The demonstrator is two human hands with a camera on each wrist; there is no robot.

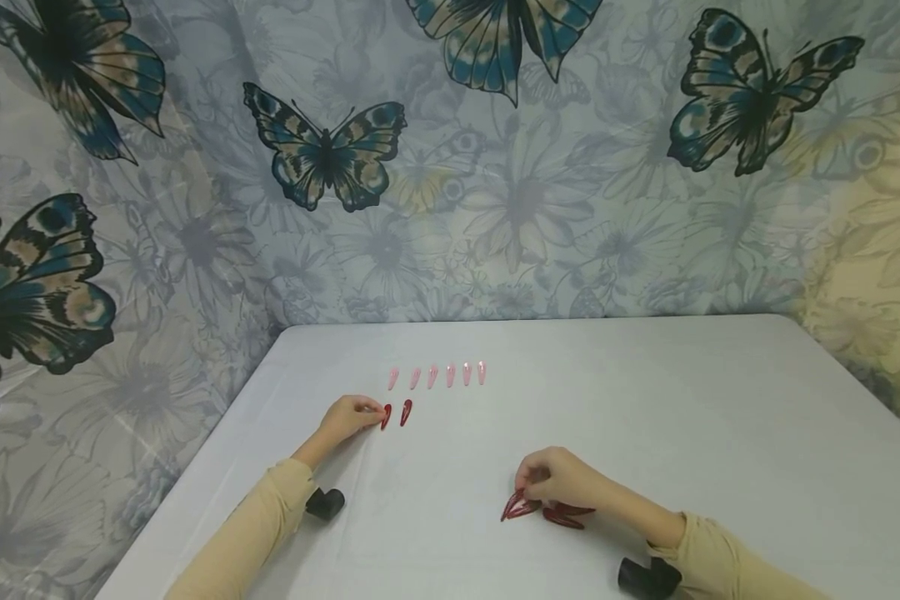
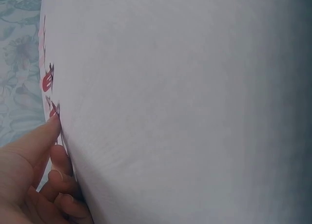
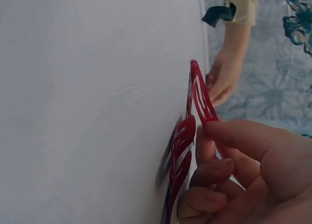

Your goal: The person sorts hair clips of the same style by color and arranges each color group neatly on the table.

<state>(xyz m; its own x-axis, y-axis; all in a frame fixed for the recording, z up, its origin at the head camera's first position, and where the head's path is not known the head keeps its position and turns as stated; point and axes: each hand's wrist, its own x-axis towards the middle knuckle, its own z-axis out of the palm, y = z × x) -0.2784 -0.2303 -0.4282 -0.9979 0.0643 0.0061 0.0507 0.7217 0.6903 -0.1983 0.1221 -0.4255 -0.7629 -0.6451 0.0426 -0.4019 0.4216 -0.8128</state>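
Observation:
My left hand (image 1: 350,419) pinches a dark red snap hair clip (image 1: 386,417) that lies on the white table; in the left wrist view the thumb covers part of that clip. Just to its right lies a second red clip (image 1: 407,412). Farther right and nearer the front, my right hand (image 1: 562,475) is over a small group of red hair clips (image 1: 562,518). Between its thumb and fingers it holds one red clip (image 3: 202,95), tilted up from the table in the right wrist view. More red clips (image 3: 183,136) lie right below those fingers, partly hidden by the hand.
Several pink hair clips (image 1: 451,375) form a row behind the red pair. The white table (image 1: 682,400) reaches back to a butterfly-patterned cloth (image 1: 525,208). A black device (image 1: 326,504) is by the left wrist, another black device (image 1: 648,577) by the right.

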